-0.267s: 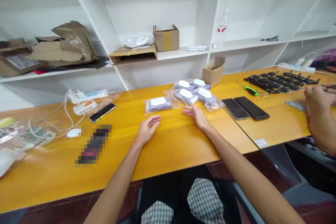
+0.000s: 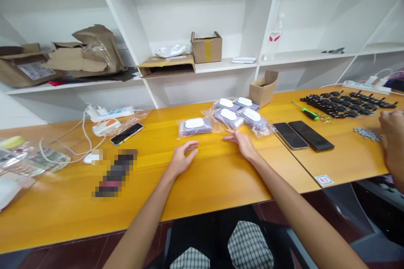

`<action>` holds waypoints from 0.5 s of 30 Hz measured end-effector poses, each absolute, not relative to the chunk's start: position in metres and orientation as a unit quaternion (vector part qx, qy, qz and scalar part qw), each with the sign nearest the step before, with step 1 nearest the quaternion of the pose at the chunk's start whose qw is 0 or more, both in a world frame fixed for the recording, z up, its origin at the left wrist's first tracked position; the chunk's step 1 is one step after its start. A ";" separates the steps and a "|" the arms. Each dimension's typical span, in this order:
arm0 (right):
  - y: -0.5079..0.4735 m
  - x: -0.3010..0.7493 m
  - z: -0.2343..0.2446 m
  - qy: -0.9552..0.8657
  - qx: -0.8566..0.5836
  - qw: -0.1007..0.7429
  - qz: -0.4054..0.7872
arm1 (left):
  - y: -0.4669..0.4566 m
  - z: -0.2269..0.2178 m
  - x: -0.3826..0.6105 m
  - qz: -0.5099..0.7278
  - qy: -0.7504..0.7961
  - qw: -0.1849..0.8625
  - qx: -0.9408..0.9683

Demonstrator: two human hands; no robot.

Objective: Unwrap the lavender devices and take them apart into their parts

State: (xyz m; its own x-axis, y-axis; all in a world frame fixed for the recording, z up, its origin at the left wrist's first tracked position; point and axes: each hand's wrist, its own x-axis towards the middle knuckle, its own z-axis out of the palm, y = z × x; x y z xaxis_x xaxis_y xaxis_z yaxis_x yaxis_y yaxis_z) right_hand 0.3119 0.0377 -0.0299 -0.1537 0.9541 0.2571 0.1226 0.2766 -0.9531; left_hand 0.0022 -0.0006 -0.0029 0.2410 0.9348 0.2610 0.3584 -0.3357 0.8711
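My left hand [image 2: 184, 159] is over the wooden table with its fingers slightly curled and apart, holding nothing. Just beyond it lies a single purple-grey wipes pack [image 2: 195, 126] with a white oval lid, in clear plastic. My right hand [image 2: 242, 143] has its fingers loosely spread, also with nothing in them. It is nearest to a cluster of similar packs, close to the front wipes pack [image 2: 227, 117]. Another wipes pack [image 2: 252, 118] sits to the right of that one, and two more are behind.
Two dark phones [image 2: 301, 135] lie to the right, near a green-handled screwdriver [image 2: 309, 113] and rows of black parts [image 2: 341, 104]. A co-worker's hand [image 2: 393, 134] is at the right edge. An open cardboard box [image 2: 263, 90] stands behind the packs. Cables and a phone [image 2: 127, 133] lie left.
The view has turned slightly left, so everything appears a little further right. My hands keep nearly the same place relative to the packs.
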 end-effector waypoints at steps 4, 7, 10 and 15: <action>0.036 0.310 -0.029 -0.640 -0.448 0.483 0.394 | -0.004 -0.002 0.002 0.408 0.479 0.262 0.732; 0.035 0.308 -0.029 -0.657 -0.468 0.469 0.360 | 0.000 -0.002 0.002 0.438 0.496 0.129 0.739; 0.036 0.307 -0.028 -0.655 -0.470 0.471 0.358 | 0.015 0.000 0.004 0.426 0.490 0.001 0.760; 0.037 0.304 -0.032 -0.614 -0.446 0.514 0.400 | 0.055 0.005 0.007 0.337 0.498 -0.115 0.791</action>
State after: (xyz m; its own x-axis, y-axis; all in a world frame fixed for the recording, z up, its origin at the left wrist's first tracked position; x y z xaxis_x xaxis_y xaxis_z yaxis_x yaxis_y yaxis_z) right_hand 0.3045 0.0365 -0.0317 -0.0742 0.9588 0.2743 0.1359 0.2822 -0.9497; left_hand 0.0071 0.0554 0.0046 0.2777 0.7098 0.6474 0.8643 -0.4787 0.1541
